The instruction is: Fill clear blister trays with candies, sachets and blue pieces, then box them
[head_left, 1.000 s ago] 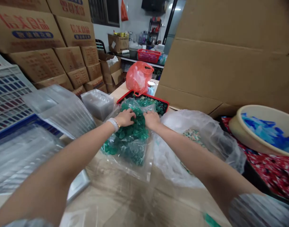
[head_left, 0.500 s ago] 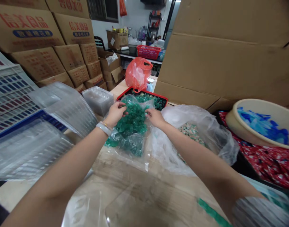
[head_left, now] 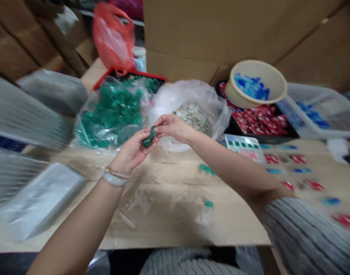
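My left hand (head_left: 131,152) is held up over the near middle of the table, palm upward. Small dark green glossy pieces (head_left: 148,141) lie gripped in its fingers. From the right, my right hand (head_left: 175,128) meets it, thumb and fingertips pinched on the upper green piece. Beyond my left hand rests a clear plastic bag (head_left: 89,147) full of similar, brighter green pieces. A filmy white bag (head_left: 166,101) with small mottled pieces (head_left: 193,116) lies just behind my right hand.
A red-rimmed tray (head_left: 160,78) and red bag (head_left: 113,42) stand behind. To the right are a cream basin (head_left: 256,65) of blue pieces, a black tray (head_left: 289,133) of red packets and a clear tub (head_left: 315,131). Clear plastic trays (head_left: 40,206) stack left. Small coloured pieces lie in rows at right.
My view has swung down and to the right. Both hands have left the bag of green pieces and come together nearer me, now with green pieces in them. The clear plastic in front is gone.
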`<state>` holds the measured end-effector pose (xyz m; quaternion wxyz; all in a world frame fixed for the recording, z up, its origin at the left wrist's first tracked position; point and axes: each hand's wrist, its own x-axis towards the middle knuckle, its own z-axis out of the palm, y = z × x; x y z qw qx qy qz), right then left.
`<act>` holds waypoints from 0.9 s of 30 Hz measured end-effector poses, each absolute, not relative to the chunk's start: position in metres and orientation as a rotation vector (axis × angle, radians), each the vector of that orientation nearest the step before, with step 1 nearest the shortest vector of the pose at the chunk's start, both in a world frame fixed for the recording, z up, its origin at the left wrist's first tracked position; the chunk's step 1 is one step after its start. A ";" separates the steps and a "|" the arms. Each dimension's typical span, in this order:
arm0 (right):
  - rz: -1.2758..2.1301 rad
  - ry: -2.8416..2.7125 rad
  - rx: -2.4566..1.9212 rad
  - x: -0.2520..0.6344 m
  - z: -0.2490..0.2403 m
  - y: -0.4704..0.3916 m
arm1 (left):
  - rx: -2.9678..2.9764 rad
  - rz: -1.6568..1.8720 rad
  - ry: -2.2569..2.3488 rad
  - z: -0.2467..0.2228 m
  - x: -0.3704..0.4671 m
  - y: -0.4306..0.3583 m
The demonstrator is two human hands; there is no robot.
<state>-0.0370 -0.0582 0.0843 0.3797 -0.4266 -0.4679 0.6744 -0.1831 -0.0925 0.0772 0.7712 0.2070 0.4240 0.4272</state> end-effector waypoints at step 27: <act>0.671 -1.781 -1.728 0.050 0.006 -0.306 | 0.630 0.632 1.095 0.014 -0.112 -0.274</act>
